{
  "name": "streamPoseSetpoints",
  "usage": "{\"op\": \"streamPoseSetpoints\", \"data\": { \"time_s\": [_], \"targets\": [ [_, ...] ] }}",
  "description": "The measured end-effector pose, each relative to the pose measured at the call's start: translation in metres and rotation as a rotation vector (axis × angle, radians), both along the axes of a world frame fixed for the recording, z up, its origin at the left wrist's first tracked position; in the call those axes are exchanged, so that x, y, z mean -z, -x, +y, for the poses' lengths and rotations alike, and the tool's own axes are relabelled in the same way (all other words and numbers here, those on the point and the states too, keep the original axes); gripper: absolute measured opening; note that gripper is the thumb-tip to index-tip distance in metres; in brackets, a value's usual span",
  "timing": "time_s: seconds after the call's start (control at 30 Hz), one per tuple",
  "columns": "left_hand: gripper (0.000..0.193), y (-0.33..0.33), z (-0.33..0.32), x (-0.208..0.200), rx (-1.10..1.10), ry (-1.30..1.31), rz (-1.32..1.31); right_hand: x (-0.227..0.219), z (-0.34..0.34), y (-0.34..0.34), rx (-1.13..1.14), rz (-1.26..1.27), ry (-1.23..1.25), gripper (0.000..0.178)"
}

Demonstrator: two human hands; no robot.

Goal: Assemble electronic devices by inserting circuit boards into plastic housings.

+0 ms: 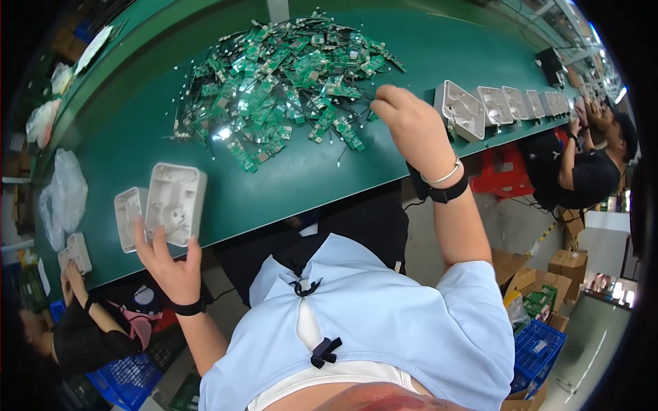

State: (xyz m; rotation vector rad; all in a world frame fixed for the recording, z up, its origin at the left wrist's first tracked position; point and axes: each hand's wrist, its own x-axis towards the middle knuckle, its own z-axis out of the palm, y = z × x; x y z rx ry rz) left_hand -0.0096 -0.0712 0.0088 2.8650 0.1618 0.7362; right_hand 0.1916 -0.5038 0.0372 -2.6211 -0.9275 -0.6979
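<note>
My left hand [171,266] is at the near end of a white plastic housing [177,195], with the thumb by its right side and fingers at its left. A second white housing [129,218] stands close on the left. Both show their hollow insides. Over the right edge of a heap of green circuit boards [277,82], my right hand [409,122] is closed in a pinch. Dark wires and a small green board lie by its fingertips. What the fingers hold is hidden.
White housings [460,109] line the right side of the green table [288,195]. Clear plastic bags [64,192] lie at the left. Co-workers sit at the left and right. Blue crates [538,349] and cardboard boxes [567,264] stand on the floor at right.
</note>
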Motion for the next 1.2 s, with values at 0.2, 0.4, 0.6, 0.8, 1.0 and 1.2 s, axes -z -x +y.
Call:
{"op": "streamPoseSetpoints", "data": {
  "time_s": [0.2, 0.4, 0.6, 0.8, 1.0, 1.2],
  "targets": [
    [0.057, -0.007, -0.047, -0.007, 0.358, 0.285, 0.022, 0.008, -0.01, -0.002, -0.047, 0.07, 0.357, 0.03],
    [0.059, -0.023, -0.085, 0.006, 0.489, 0.319, 0.14, 0.018, 0.004, 0.004, -0.172, -0.029, 0.19, 0.023],
    [0.06, -0.029, -0.093, 0.015, 0.524, 0.323, 0.182, 0.029, 0.025, 0.042, 0.269, 0.489, -0.178, 0.019],
    [0.058, -0.033, -0.098, 0.021, 0.519, 0.279, 0.176, 0.039, 0.034, 0.06, 0.246, 0.728, -0.039, 0.025],
    [0.06, -0.033, -0.1, 0.025, 0.497, 0.333, 0.186, 0.064, 0.024, 0.061, 0.067, 0.854, -0.546, 0.019],
    [0.074, -0.034, -0.099, 0.032, 0.485, 0.309, 0.176, 0.062, 0.019, 0.055, -0.15, 1.56, -1.692, 0.006]
  ]
}}
